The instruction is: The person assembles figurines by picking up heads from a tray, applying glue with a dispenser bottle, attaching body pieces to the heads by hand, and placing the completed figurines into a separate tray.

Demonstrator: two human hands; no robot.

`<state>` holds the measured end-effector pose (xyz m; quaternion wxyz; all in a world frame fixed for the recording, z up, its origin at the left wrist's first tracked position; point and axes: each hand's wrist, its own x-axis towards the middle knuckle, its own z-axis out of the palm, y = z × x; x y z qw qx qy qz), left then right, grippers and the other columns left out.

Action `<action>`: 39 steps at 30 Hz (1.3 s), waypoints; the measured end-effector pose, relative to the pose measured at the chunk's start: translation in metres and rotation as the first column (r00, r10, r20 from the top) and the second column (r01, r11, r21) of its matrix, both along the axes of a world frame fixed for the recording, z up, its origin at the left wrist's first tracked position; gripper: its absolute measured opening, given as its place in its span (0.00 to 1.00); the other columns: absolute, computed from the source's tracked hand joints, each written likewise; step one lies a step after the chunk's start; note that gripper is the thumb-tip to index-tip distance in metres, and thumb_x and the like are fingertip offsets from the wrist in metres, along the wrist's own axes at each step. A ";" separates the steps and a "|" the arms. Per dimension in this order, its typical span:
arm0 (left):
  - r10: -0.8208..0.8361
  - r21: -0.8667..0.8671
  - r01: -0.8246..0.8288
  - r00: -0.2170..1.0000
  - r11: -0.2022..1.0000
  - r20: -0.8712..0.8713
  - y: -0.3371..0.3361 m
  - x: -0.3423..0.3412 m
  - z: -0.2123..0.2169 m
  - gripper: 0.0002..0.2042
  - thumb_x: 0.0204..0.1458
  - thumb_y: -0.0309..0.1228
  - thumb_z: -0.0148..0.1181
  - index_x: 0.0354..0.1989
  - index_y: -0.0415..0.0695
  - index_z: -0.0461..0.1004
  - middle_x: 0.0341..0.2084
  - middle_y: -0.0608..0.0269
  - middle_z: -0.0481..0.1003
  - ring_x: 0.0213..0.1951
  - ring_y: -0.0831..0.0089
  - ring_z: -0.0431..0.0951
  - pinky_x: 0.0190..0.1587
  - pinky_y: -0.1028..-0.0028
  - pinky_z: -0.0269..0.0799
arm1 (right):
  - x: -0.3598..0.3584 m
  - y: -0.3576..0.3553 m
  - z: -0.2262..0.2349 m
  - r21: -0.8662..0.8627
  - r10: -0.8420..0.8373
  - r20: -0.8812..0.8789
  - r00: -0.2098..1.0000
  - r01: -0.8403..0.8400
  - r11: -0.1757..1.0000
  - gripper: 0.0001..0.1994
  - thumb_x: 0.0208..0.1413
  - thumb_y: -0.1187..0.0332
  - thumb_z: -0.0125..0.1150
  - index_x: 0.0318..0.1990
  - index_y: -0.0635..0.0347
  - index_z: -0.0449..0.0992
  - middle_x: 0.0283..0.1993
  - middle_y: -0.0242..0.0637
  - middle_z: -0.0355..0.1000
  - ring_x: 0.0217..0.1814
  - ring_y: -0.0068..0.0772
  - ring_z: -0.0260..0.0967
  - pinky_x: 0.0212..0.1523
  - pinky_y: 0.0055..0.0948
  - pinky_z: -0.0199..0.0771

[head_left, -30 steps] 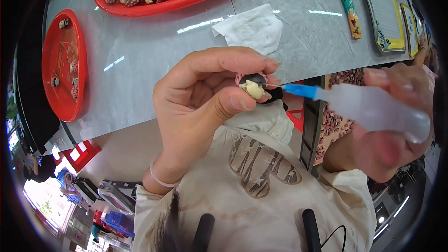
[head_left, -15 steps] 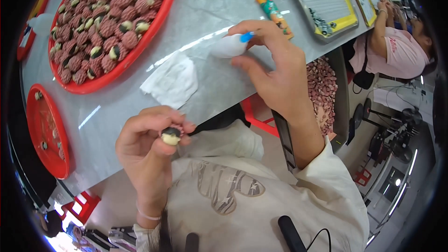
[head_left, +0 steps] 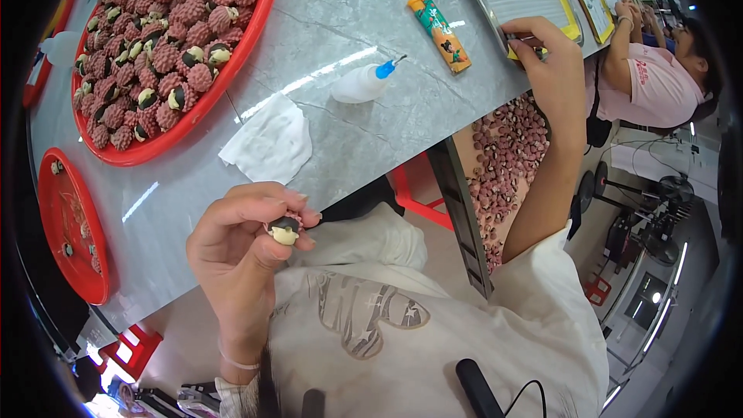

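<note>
Between the thumb and fingers of my left hand (head_left: 232, 251) is a small ridged pink piece (head_left: 285, 230) with a black and cream front. My left hand is raised near the table's front edge. My right hand (head_left: 556, 70) reaches to the near corner of a white ribbed tray with a yellow rim (head_left: 573, 33). Its thumb and fingertips are drawn together there; what they grip is mostly hidden. A white squeeze bottle with a blue cap and thin dark tip (head_left: 360, 85) stands on the table between my hands, and a crumpled white cloth (head_left: 271, 142) lies beside it.
A large red basin (head_left: 203, 111) at far left holds many similar pink pieces. Nearer stands a smaller red tray (head_left: 99, 244) with a few. An orange and green packet (head_left: 441, 35) lies mid-table. Below the table edge, a dark-sided crate (head_left: 458, 213) holds pink pieces. A person (head_left: 650, 77) sits at right.
My right hand has let go of the squeeze bottle and moved right to the tray corner. The bottle now stands free. My left hand keeps the pink piece, almost unmoved.
</note>
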<state>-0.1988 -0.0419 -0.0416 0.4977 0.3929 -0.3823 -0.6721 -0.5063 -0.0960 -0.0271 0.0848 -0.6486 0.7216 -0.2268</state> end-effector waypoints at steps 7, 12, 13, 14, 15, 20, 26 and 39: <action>0.004 0.014 -0.004 1.000 1.000 -0.027 0.000 0.006 -0.002 0.13 0.41 0.32 0.59 0.31 0.36 0.66 0.30 0.52 0.68 0.29 0.67 0.72 0.27 0.77 0.71 | 0.003 0.008 0.009 -0.168 0.019 0.542 0.840 0.086 0.982 0.10 0.42 0.77 0.53 0.35 0.65 0.70 0.31 0.31 0.68 0.33 0.18 0.62 0.34 0.15 0.60; -0.012 0.017 0.014 0.995 1.000 -0.103 -0.001 0.002 -0.004 0.13 0.41 0.31 0.58 0.32 0.36 0.66 0.31 0.52 0.68 0.30 0.67 0.72 0.29 0.76 0.71 | 0.025 0.022 0.022 -0.248 0.180 0.733 0.656 0.012 0.969 0.10 0.41 0.77 0.53 0.35 0.69 0.69 0.35 0.39 0.67 0.30 0.23 0.65 0.33 0.18 0.63; -0.021 0.006 0.022 0.992 1.000 -0.128 -0.001 0.001 -0.004 0.13 0.41 0.31 0.58 0.32 0.36 0.66 0.31 0.52 0.68 0.30 0.67 0.72 0.30 0.76 0.71 | 0.028 0.024 0.021 -0.245 0.195 0.771 0.606 -0.002 0.970 0.10 0.42 0.78 0.53 0.35 0.70 0.69 0.35 0.40 0.67 0.30 0.23 0.65 0.32 0.18 0.63; -0.030 -0.004 0.030 0.988 1.000 -0.152 -0.001 0.001 -0.005 0.13 0.41 0.30 0.58 0.33 0.36 0.66 0.31 0.52 0.68 0.30 0.67 0.72 0.32 0.76 0.71 | 0.032 0.026 0.021 -0.241 0.209 0.806 0.554 -0.015 0.970 0.10 0.42 0.78 0.53 0.36 0.71 0.68 0.35 0.42 0.67 0.30 0.24 0.66 0.31 0.19 0.64; -0.027 0.000 0.027 0.989 1.000 -0.148 -0.002 0.000 -0.006 0.13 0.41 0.30 0.58 0.33 0.36 0.66 0.31 0.52 0.68 0.30 0.67 0.72 0.32 0.76 0.71 | 0.036 0.028 0.021 -0.237 0.207 0.809 0.550 -0.017 0.971 0.10 0.42 0.78 0.53 0.36 0.71 0.68 0.35 0.42 0.67 0.30 0.24 0.66 0.31 0.19 0.64; -0.050 0.053 0.065 0.968 0.996 -0.246 -0.003 -0.003 -0.007 0.14 0.42 0.28 0.57 0.35 0.34 0.64 0.33 0.51 0.68 0.33 0.65 0.73 0.36 0.74 0.70 | 0.072 0.034 0.014 -0.208 0.304 0.885 0.353 -0.283 0.936 0.15 0.44 0.69 0.57 0.39 0.66 0.65 0.34 0.41 0.62 0.30 0.21 0.58 0.26 0.11 0.57; -0.081 0.079 0.098 0.977 0.992 -0.195 -0.003 -0.006 -0.003 0.18 0.40 0.36 0.60 0.36 0.40 0.63 0.35 0.56 0.65 0.30 0.72 0.71 0.28 0.85 0.66 | 0.116 0.044 0.009 -0.224 0.295 0.941 0.163 -0.351 0.909 0.11 0.44 0.70 0.57 0.34 0.66 0.65 0.34 0.46 0.61 0.20 0.20 0.59 0.19 0.11 0.60; -0.063 0.051 0.074 0.978 0.996 -0.198 0.001 -0.002 -0.005 0.18 0.38 0.35 0.62 0.35 0.40 0.63 0.33 0.57 0.66 0.33 0.74 0.69 0.34 0.80 0.66 | 0.139 0.042 0.009 -0.342 0.572 0.694 0.437 -0.499 0.797 0.10 0.39 0.75 0.59 0.30 0.70 0.67 0.31 0.48 0.63 0.30 0.31 0.65 0.29 0.18 0.67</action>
